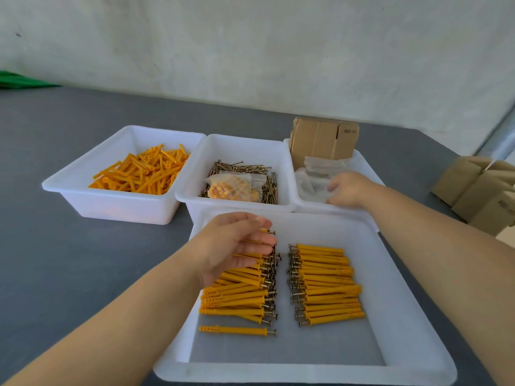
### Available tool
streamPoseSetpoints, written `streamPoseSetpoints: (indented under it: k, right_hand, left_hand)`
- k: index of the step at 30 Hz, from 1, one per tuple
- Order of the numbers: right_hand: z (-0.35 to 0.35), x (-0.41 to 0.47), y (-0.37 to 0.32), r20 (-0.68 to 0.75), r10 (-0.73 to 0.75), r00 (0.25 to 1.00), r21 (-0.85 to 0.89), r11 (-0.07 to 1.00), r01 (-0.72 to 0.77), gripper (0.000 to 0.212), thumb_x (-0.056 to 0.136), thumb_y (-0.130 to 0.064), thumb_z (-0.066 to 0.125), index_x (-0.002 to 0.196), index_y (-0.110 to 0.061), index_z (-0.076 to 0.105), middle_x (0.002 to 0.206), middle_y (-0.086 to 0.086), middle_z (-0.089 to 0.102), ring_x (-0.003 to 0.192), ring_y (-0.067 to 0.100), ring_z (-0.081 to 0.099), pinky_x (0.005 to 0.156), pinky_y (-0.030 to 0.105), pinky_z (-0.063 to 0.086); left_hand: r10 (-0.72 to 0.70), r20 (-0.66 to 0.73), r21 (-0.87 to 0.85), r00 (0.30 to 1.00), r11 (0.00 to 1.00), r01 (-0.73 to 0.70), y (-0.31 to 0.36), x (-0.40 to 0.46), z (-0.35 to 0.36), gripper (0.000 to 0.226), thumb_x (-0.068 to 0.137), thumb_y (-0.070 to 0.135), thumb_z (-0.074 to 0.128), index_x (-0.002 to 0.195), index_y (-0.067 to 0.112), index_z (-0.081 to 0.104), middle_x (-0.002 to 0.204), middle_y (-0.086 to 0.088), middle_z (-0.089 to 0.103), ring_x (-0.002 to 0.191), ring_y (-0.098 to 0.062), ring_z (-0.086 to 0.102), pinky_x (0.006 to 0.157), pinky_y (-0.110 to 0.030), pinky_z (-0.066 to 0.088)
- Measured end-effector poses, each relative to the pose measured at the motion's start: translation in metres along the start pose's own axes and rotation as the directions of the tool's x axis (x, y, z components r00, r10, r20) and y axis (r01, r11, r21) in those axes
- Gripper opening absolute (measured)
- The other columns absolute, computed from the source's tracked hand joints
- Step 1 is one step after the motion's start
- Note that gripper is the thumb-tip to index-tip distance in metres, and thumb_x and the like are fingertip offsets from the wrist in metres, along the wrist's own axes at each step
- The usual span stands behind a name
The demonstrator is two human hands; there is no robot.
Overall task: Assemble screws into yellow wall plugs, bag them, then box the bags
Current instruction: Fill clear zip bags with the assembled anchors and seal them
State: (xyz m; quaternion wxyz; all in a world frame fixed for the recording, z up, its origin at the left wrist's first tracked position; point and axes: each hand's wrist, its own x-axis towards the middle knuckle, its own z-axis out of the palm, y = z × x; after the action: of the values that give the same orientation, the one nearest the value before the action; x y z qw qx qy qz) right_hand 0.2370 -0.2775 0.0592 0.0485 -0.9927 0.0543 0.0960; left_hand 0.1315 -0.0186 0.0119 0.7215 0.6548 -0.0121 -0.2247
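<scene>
Grey tabletop (83,260) under pale wall; left hand (234,246) grips assembled plugs (245,296), right hand (348,190) seemingly pinches bags (315,176).

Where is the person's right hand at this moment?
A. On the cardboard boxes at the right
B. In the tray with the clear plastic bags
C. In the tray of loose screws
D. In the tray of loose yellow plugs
B: the right hand reaches into the far right tray and touches the clear plastic bags there.
</scene>
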Motion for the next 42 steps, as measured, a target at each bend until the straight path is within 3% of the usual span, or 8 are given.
streamPoseSetpoints:
  k: [8,16,22,25,31,35,38,42]
  right_hand:
    - [0.001,0.007,0.019,-0.239,-0.006,0.971,0.241,0.968,0.066,0.014,0.088,-0.009,0.067,0.090,-0.014,0.080,0.109,0.002,0.073,0.106,0.022,0.063,0.094,0.036,0.052]
    - [-0.011,0.006,0.036,-0.557,0.047,0.829,0.466,0.844,0.265,0.018,0.091,-0.006,0.063,0.088,-0.014,0.079,0.095,-0.002,0.074,0.084,0.007,0.061,0.079,0.024,0.045]
    - [0.000,-0.006,0.040,-0.871,0.100,0.480,0.328,0.847,0.419,0.016,0.093,-0.013,0.064,0.102,-0.010,0.077,0.095,0.007,0.076,0.087,0.022,0.068,0.080,0.032,0.052]
    - [-0.002,-0.008,0.035,-0.891,0.166,0.423,0.380,0.784,0.492,0.019,0.095,-0.012,0.058,0.105,-0.008,0.074,0.093,0.004,0.072,0.081,0.015,0.062,0.077,0.025,0.049]
    - [-0.019,-0.019,0.005,-0.650,0.383,0.656,0.759,0.375,0.533,0.016,0.097,-0.007,0.056,0.100,-0.012,0.072,0.081,-0.008,0.065,0.064,-0.010,0.060,0.056,0.011,0.047]
    - [-0.011,-0.050,-0.020,-0.371,0.113,0.922,0.924,0.142,0.355,0.021,0.099,-0.007,0.057,0.093,-0.019,0.073,0.091,-0.002,0.070,0.071,0.010,0.064,0.057,0.023,0.051]
    - [0.016,-0.073,-0.030,-0.155,-0.119,0.981,0.957,0.229,0.179,0.016,0.099,-0.008,0.059,0.106,-0.013,0.072,0.112,0.018,0.070,0.082,0.026,0.059,0.073,0.040,0.051]
    - [0.043,-0.095,-0.028,-0.107,-0.179,0.978,0.895,0.411,0.173,0.012,0.097,-0.013,0.064,0.101,-0.013,0.076,0.095,0.019,0.073,0.073,0.029,0.059,0.059,0.041,0.053]
  left_hand:
    - [0.005,-0.018,0.020,1.000,1.000,-0.005,-0.001,-0.003,0.000,0.022,0.099,0.030,0.056,0.108,0.017,0.070,0.098,-0.005,0.076,0.085,-0.015,0.072,0.073,-0.030,0.053]
    - [-0.018,-0.032,0.049,0.999,0.999,0.019,0.001,-0.002,0.002,0.022,0.099,0.030,0.055,0.108,0.017,0.070,0.098,-0.006,0.076,0.085,-0.016,0.072,0.072,-0.030,0.052]
    - [-0.025,-0.033,0.072,0.999,0.997,0.027,0.002,-0.004,0.004,0.024,0.099,0.031,0.055,0.111,0.016,0.069,0.101,-0.007,0.076,0.085,-0.016,0.072,0.072,-0.030,0.053]
    - [-0.020,-0.035,0.057,0.999,0.998,0.022,0.003,-0.005,0.005,0.026,0.098,0.031,0.056,0.113,0.014,0.068,0.100,-0.008,0.076,0.085,-0.016,0.072,0.071,-0.030,0.054]
    - [0.009,0.003,-0.018,1.000,1.000,-0.009,0.005,-0.008,0.007,0.056,0.074,0.045,0.070,0.121,0.015,0.063,0.100,-0.009,0.076,0.089,-0.024,0.074,0.070,-0.032,0.058]
    - [0.070,0.089,-0.125,0.994,0.990,-0.059,0.006,-0.011,0.007,0.063,0.078,0.050,0.078,0.131,0.027,0.054,0.116,-0.012,0.072,0.102,-0.031,0.072,0.076,-0.036,0.061]
    - [0.174,0.127,-0.226,0.976,0.964,-0.142,0.006,-0.011,0.007,0.063,0.074,0.050,0.079,0.125,0.023,0.055,0.123,-0.011,0.069,0.110,-0.034,0.068,0.078,-0.038,0.061]
    - [0.270,0.044,-0.186,0.962,0.948,-0.257,0.004,-0.011,0.007,0.026,0.079,0.031,0.075,0.101,0.016,0.072,0.113,-0.010,0.073,0.100,-0.024,0.073,0.067,-0.029,0.060]
